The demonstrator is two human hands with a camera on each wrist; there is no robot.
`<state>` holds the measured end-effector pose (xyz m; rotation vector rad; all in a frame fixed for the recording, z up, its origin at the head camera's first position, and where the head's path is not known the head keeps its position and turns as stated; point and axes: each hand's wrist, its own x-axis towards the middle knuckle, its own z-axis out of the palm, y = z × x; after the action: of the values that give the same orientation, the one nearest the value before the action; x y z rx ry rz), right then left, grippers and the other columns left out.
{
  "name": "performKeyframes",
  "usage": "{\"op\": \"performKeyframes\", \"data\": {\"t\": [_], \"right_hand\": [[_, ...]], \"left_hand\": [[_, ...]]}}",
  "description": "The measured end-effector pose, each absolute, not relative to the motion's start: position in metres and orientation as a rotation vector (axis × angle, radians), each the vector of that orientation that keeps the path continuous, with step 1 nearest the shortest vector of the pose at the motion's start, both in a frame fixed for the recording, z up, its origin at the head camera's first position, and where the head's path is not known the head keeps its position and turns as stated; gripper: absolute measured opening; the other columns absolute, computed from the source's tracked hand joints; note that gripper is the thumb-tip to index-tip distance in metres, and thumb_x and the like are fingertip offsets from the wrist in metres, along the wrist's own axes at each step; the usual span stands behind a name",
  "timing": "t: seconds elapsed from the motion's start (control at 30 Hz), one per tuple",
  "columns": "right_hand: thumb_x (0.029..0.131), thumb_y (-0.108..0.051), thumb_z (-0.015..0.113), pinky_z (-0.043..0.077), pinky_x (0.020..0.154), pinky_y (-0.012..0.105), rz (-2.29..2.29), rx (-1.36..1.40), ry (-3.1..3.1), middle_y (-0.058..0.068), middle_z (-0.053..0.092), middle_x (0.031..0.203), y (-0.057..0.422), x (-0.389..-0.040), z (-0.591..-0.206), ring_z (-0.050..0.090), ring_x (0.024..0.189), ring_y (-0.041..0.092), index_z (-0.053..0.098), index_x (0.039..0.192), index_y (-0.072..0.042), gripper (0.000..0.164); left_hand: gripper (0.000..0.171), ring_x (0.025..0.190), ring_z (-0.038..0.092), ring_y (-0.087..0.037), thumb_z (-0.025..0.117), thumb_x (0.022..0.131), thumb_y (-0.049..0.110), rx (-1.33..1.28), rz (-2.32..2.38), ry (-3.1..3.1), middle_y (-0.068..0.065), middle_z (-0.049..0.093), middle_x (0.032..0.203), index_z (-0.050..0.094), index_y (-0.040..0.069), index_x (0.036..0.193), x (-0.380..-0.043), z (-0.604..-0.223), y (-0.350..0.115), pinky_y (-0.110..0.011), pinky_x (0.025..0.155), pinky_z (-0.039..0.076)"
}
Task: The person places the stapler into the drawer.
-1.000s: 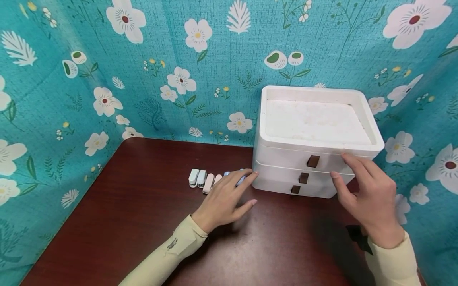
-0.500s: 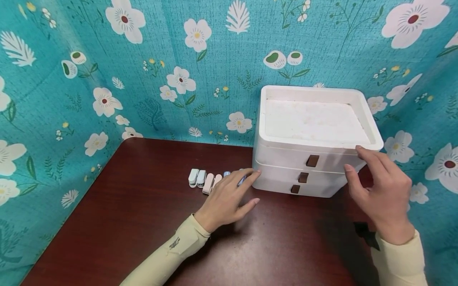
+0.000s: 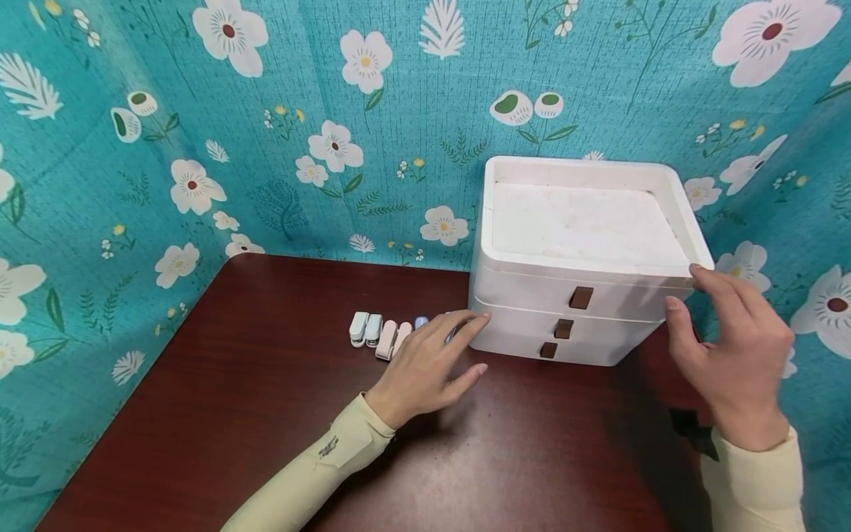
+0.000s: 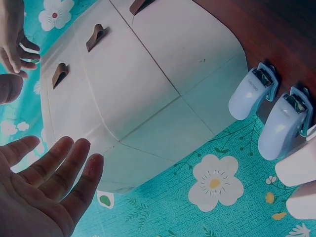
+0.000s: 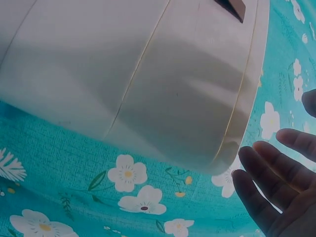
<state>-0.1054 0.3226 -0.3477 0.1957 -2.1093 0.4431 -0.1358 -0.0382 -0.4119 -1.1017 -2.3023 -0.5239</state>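
Observation:
A white three-drawer box [image 3: 572,295] with brown pull tabs stands on the table's right side, its drawers closed. My right hand [image 3: 738,355] is at its right front corner, fingers loosely extended and holding nothing; contact with the box cannot be told. My left hand [image 3: 422,369] hovers palm down by the box's left front edge, fingers relaxed. It partly covers two blue mini staplers [image 4: 247,96], which show fully in the left wrist view. Beside them sit two pink mini staplers [image 3: 387,340] and two pale mint ones [image 3: 359,327].
The dark red wooden table [image 3: 266,369] carries everything. Teal flowered cloth [image 3: 299,111] hangs behind and along both sides. On top of the box is a shallow raised-rim tray [image 3: 585,270]. A black patch [image 3: 691,432] shows beside the right wrist.
My right hand has moved right along the box's front, from near the top drawer's tab to the right corner. My left hand has shifted slightly right. Box and staplers stay put.

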Motion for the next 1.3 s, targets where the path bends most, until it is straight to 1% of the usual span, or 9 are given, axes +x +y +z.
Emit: {"op": "performKeyframes", "data": {"t": [0.03, 0.1, 0.3, 0.4, 0.57, 0.77, 1.0, 1.3], "right_hand": [[0.1, -0.057, 0.057, 0.049, 0.111, 0.056, 0.43, 0.188, -2.107, 0.033, 0.069, 0.124, 0.323, -0.105, -0.346, 0.065, 0.105, 0.058, 0.067, 0.133, 0.002, 0.068], [0.1, -0.057, 0.057, 0.049, 0.11, 0.058, 0.428, 0.176, -2.096, 0.034, 0.069, 0.124, 0.325, -0.106, -0.345, 0.065, 0.106, 0.059, 0.067, 0.132, 0.003, 0.069], [0.099, -0.052, 0.062, 0.049, 0.11, 0.059, 0.416, 0.15, -2.089, 0.033, 0.068, 0.126, 0.339, -0.108, -0.348, 0.064, 0.107, 0.058, 0.067, 0.135, -0.001, 0.063], [0.099, -0.049, 0.063, 0.049, 0.11, 0.059, 0.414, 0.146, -2.091, 0.033, 0.068, 0.126, 0.344, -0.109, -0.349, 0.064, 0.105, 0.057, 0.066, 0.135, -0.001, 0.06], [0.099, -0.047, 0.063, 0.049, 0.11, 0.059, 0.414, 0.124, -2.102, 0.034, 0.068, 0.125, 0.349, -0.11, -0.349, 0.063, 0.104, 0.056, 0.066, 0.136, -0.001, 0.059], [0.1, -0.043, 0.062, 0.049, 0.109, 0.061, 0.411, 0.106, -2.125, 0.033, 0.067, 0.127, 0.351, -0.111, -0.35, 0.063, 0.105, 0.056, 0.065, 0.137, -0.002, 0.056], [0.101, -0.043, 0.061, 0.047, 0.11, 0.062, 0.425, 0.074, -2.138, 0.031, 0.067, 0.132, 0.355, -0.112, -0.35, 0.064, 0.109, 0.058, 0.063, 0.141, -0.004, 0.055], [0.102, -0.043, 0.061, 0.048, 0.11, 0.061, 0.435, 0.079, -2.158, 0.032, 0.066, 0.131, 0.356, -0.113, -0.35, 0.064, 0.107, 0.058, 0.062, 0.142, -0.005, 0.055]], "left_hand": [[0.063, 0.123, 0.066, -0.022, 0.065, 0.1, 0.04, -1.101, -0.526, -2.304, -0.006, 0.062, 0.141, 0.047, 0.015, 0.154, -0.136, -0.412, -0.038, -0.037, 0.102, 0.057], [0.063, 0.123, 0.066, -0.022, 0.066, 0.099, 0.04, -1.1, -0.529, -2.303, -0.007, 0.062, 0.141, 0.047, 0.015, 0.155, -0.136, -0.411, -0.038, -0.037, 0.103, 0.057], [0.062, 0.123, 0.067, -0.022, 0.068, 0.098, 0.039, -1.087, -0.538, -2.29, -0.006, 0.064, 0.139, 0.05, 0.016, 0.153, -0.136, -0.411, -0.036, -0.036, 0.101, 0.058], [0.06, 0.119, 0.068, -0.02, 0.069, 0.098, 0.039, -1.071, -0.54, -2.286, -0.006, 0.064, 0.138, 0.052, 0.015, 0.15, -0.135, -0.411, -0.035, -0.035, 0.098, 0.059], [0.058, 0.115, 0.069, -0.019, 0.067, 0.098, 0.038, -1.057, -0.543, -2.288, -0.005, 0.064, 0.136, 0.053, 0.016, 0.149, -0.135, -0.408, -0.033, -0.034, 0.094, 0.06], [0.057, 0.115, 0.069, -0.019, 0.068, 0.098, 0.038, -1.06, -0.554, -2.284, -0.005, 0.065, 0.135, 0.054, 0.015, 0.149, -0.134, -0.406, -0.031, -0.034, 0.095, 0.059], [0.056, 0.115, 0.069, -0.018, 0.067, 0.099, 0.038, -1.068, -0.589, -2.282, -0.005, 0.066, 0.135, 0.055, 0.014, 0.148, -0.135, -0.403, -0.027, -0.033, 0.096, 0.059], [0.055, 0.114, 0.07, -0.016, 0.066, 0.099, 0.037, -1.067, -0.626, -2.248, -0.003, 0.067, 0.133, 0.055, 0.015, 0.149, -0.137, -0.398, -0.021, -0.031, 0.094, 0.059]]}}
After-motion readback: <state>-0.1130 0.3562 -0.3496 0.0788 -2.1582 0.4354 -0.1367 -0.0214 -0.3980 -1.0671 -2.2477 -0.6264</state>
